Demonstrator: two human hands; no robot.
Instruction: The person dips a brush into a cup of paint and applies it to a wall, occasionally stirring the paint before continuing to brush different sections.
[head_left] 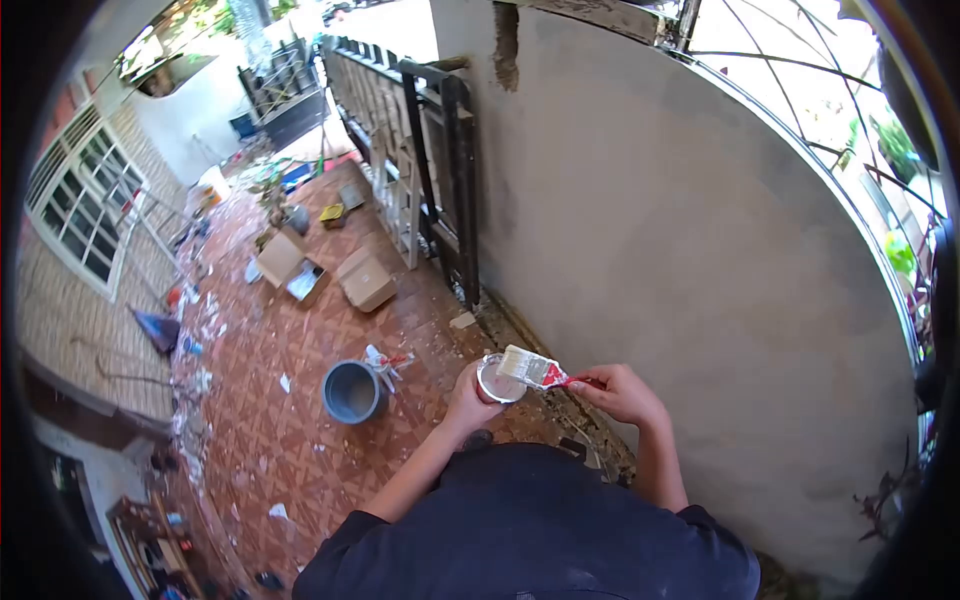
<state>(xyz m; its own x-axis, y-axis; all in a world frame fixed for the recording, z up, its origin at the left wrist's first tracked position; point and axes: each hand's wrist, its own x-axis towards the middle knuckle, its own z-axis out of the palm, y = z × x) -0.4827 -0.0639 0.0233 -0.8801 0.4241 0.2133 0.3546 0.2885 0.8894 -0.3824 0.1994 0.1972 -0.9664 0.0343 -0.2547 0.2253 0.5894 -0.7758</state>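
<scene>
Probably light and soft-bristled, the brush [530, 368] seemed best held where my right hand [620, 395] pinched its handle [572, 380], my left hand [468, 404] clasping a cup [499, 396].

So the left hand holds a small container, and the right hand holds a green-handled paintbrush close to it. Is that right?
Not quite: the head view shows the handle of the paintbrush is red, not green. The left hand does hold the small container, with the right hand holding the paintbrush close to it.
</scene>
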